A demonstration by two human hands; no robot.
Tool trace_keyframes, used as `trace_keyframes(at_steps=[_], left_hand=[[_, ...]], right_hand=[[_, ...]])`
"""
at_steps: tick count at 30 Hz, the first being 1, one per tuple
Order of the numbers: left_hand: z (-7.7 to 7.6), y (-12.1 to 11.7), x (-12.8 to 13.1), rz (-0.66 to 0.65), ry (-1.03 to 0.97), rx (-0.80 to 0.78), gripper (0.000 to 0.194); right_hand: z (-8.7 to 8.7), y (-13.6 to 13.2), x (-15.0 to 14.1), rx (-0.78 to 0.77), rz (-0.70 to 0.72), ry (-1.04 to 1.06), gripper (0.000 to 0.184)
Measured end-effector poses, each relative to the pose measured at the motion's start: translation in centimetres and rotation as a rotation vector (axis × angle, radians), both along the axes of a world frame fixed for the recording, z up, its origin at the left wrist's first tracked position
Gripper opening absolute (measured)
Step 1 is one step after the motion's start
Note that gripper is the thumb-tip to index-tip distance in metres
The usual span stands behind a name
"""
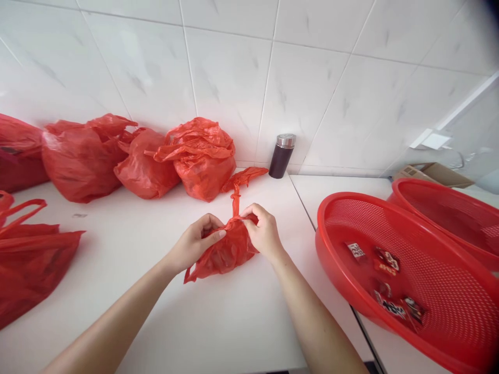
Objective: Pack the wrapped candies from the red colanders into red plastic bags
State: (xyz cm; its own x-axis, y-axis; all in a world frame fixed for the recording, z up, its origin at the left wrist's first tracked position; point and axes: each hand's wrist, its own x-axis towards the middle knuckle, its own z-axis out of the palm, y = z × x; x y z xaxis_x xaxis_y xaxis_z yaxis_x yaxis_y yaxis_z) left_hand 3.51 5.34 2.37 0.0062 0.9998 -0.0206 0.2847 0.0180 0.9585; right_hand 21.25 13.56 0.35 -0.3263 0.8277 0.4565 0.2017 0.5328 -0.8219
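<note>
A small red plastic bag (228, 253) lies on the white table between my hands, its twisted handle stretching away toward the wall. My left hand (199, 240) pinches the gathered top edge from the left, thumb against fingers. From the right, my right hand (263, 227) grips the same edge close to the base of the handle, fingers bent and thumb pressed in. The bag's contents cannot be made out through the plastic. Behind it, against the wall, sits a fuller red bag (202, 161) with a crumpled top.
More filled red bags (80, 161) line the wall at left; a flat pile of red bags (35, 265) lies nearer. A dark thermos (281, 157) stands by the wall. At right are a red basket (331, 218) holding several wrapped snacks, another red basket (405, 189) and a cardboard box (440, 173).
</note>
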Motion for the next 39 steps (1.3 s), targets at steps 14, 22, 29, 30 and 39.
trace_keyframes(at_steps=[14, 22, 29, 30, 39], left_hand=[[-0.7, -0.6, -0.1, -0.066, -0.564, 0.003, 0.008], [-0.7, -0.9, 0.4, -0.081, -0.260, 0.045, 0.014], [-0.9, -0.7, 0.3, -0.062, -0.167, 0.059, 0.016], [-1.1, -0.6, 0.3, -0.076, -0.169, 0.049, 0.015], [-2.6, -0.7, 0.2, -0.204, 0.617, 0.594, 0.050]], right_hand=[[0.1, 1.7, 2.0, -0.418, 0.030, 0.164, 0.019], [1.6, -0.2, 2.0, -0.389, 0.096, -0.170, 0.038], [2.0, -0.3, 1.7, -0.376, 0.381, 0.156, 0.022], [1.7, -0.2, 1.5, -0.356, 0.322, 0.251, 0.017], [1.0, -0.2, 0.2, -0.321, 0.080, 0.465, 0.012]])
